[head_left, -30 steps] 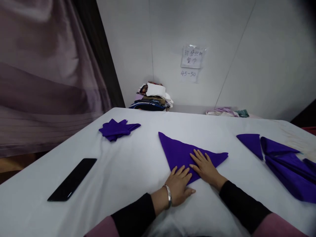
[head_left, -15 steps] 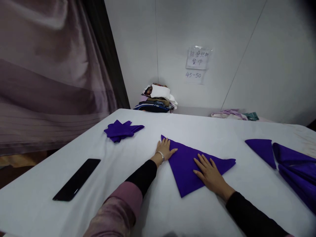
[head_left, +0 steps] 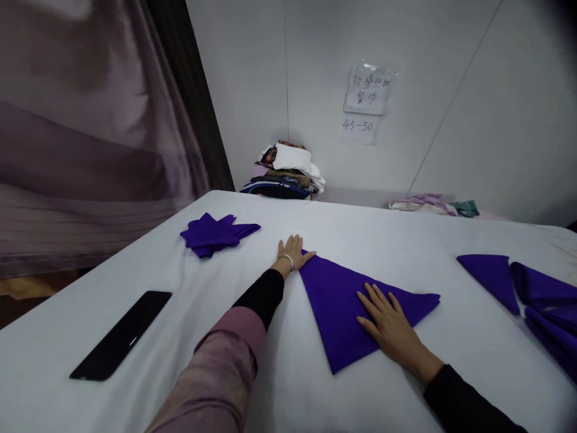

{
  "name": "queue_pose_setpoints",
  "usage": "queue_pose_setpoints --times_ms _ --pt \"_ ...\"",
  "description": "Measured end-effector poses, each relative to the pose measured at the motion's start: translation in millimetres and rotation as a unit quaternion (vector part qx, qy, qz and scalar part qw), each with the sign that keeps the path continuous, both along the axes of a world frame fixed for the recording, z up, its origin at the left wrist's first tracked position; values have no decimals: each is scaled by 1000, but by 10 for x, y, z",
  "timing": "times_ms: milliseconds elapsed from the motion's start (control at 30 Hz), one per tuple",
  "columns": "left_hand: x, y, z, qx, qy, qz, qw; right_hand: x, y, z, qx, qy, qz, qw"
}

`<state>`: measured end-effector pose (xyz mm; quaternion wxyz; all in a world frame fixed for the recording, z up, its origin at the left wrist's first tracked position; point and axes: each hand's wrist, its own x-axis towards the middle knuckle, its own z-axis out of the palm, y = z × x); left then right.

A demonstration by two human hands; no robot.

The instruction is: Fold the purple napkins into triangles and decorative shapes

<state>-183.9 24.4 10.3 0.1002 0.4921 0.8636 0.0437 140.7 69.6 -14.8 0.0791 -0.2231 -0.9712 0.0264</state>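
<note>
A purple cloth napkin (head_left: 338, 307) lies folded into a triangle on the white table (head_left: 252, 337). My left hand (head_left: 294, 250) is stretched far forward and rests flat, fingers apart, at the napkin's far left corner. A silver bracelet sits on that wrist. My right hand (head_left: 388, 322) lies flat with spread fingers on the napkin's right half, pressing it to the table. Neither hand holds anything.
A folded purple napkin (head_left: 215, 234) lies at the far left. More purple napkins (head_left: 527, 288) are piled at the right edge. A black phone (head_left: 121, 335) lies near the left. Stacked clothes (head_left: 285, 173) and other fabric (head_left: 430, 204) sit by the wall, under a paper sign.
My left hand has slid from the napkin's near corner up along its left edge to the far corner. My right hand stayed flat on the napkin.
</note>
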Motion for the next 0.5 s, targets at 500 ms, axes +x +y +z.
queue_pose_setpoints --times_ms 500 --pt "-376 282 -21 6 0 95 995 15 -17 14 -3 -4 6 1000"
